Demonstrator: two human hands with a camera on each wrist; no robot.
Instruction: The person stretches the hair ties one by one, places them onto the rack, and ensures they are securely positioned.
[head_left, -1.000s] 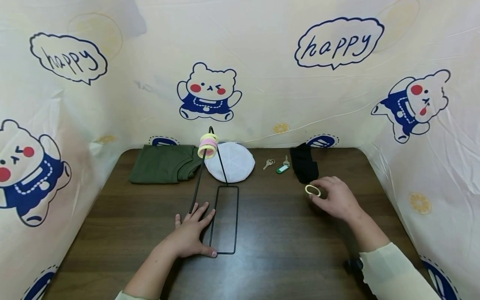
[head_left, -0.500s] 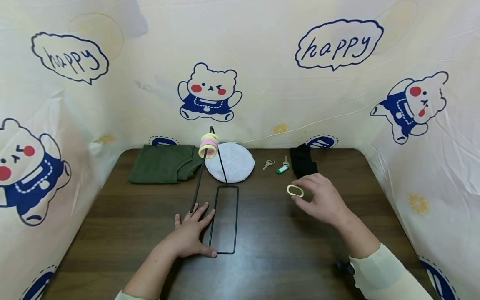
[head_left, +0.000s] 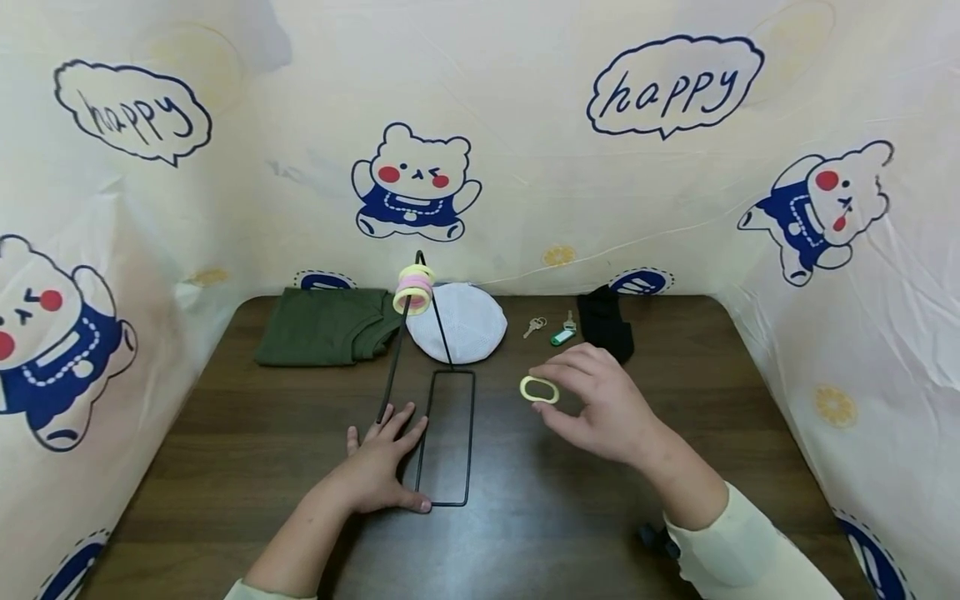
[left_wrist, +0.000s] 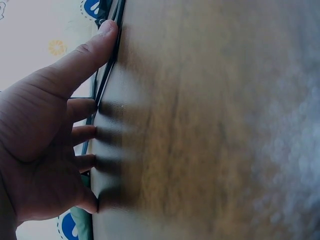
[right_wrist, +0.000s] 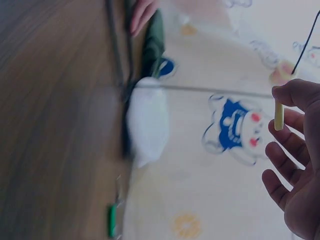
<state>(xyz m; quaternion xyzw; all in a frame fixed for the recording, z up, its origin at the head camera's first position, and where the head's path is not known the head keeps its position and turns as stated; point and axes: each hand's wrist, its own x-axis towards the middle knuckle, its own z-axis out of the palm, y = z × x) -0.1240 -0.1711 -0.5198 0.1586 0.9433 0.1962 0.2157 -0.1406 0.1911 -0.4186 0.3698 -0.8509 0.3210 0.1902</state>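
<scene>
yellow ring up in the right hand, left hand flat on the stand

the right hand (head_left: 611, 412) is off the table (head_left: 600, 517), pinching a pale yellow ring (head_left: 539, 389) between thumb and fingertip, the other fingers loosely spread beneath it. the ring hangs in the air to the right of the black wire stand (head_left: 447, 437), level with the far end of its base loop and well apart from it. in the right wrist view the ring (right_wrist: 279, 115) shows edge-on at the fingertips, though that picture is blurred and i cannot tell just how many fingers touch it.

the left hand (head_left: 382, 467) lies palm down on the table against the stand's left side, fingers straight and spread, thumb laid along the near corner of the base wire. the left wrist view has the thumb (left_wrist: 80, 62) pressed right along that wire.

up the stand's slanted rod sits a stack of rings (head_left: 414, 290), yellow and pink, near its top. behind the stand, a white mesh cap (head_left: 465, 323); left of it, a folded green garment (head_left: 322, 327). right of the cap, small keys (head_left: 536, 326) and a key with a green tag (head_left: 562, 334), then a black cloth (head_left: 607, 325) furthest right of the stand. a cream backdrop (head_left: 525, 125) printed with bears and "happy" bubbles walls in the table.
</scene>
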